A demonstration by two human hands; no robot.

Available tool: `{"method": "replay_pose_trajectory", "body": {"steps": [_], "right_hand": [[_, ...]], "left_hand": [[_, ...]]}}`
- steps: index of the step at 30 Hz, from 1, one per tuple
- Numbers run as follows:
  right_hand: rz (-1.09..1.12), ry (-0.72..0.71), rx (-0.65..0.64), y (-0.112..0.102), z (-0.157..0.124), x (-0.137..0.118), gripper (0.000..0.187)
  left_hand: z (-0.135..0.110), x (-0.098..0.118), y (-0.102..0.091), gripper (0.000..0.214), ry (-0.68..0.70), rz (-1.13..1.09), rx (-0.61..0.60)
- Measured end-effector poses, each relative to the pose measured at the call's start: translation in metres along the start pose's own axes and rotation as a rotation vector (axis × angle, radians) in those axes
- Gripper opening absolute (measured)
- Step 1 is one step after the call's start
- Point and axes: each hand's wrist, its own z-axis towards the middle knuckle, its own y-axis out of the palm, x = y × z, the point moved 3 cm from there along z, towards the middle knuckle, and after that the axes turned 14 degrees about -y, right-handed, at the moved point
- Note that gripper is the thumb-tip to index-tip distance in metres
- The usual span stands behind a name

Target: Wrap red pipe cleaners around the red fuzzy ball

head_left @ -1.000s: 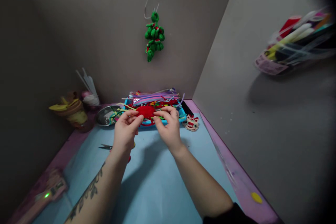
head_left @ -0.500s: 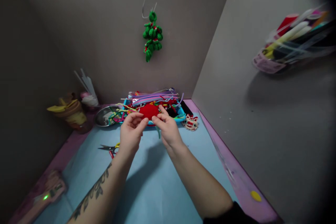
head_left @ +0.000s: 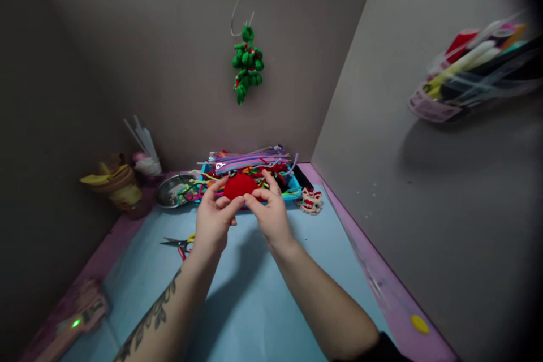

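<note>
Between my two hands is a rounded red fuzzy piece [head_left: 240,185], held up above the blue mat [head_left: 250,305]. My left hand [head_left: 215,218] grips its left side and lower edge, thumb toward the middle. My right hand [head_left: 270,212] grips the right side, its thumb close to the left thumb at the bottom edge and a finger raised along the side. Behind the piece stands a blue basket [head_left: 292,195] full of colourful pipe cleaners [head_left: 258,159], partly hidden by it and my hands.
Scissors [head_left: 178,243] lie left of my left forearm. A metal bowl [head_left: 169,191], a pot [head_left: 123,189] and a pink glue gun [head_left: 82,317] stand or lie leftward. A red-and-white fuzzy face [head_left: 311,201] lies right of the basket. Green fuzzy figures [head_left: 248,65] hang on the back wall.
My thumbs have come together at the red piece's lower edge, and more of its front shows. The whole view has shifted slightly, with things sitting a little lower.
</note>
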Motion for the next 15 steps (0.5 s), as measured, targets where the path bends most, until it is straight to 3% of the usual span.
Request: {"method": "replay_pose_trajectory", "body": {"steps": [4,8,10,15], "right_hand": [[-0.054,-0.134,-0.099,-0.003,0.005,-0.009,0.011],[-0.109,-0.327,-0.038,-0.021,0.016,-0.014,0.014],[-0.136,-0.321,-0.057,-0.029,0.022,-0.012,0.014],[-0.208,-0.237,-0.309,-0.029,0.026,0.004,0.020]], "left_hand": [[0.004,0.001,-0.004,0.068,-0.031,-0.111,-0.013],[0.009,0.007,-0.013,0.071,-0.076,-0.260,-0.013],[0.013,0.010,-0.018,0.071,-0.095,-0.307,-0.004],[0.017,0.013,-0.026,0.066,-0.126,-0.385,-0.023]]}}
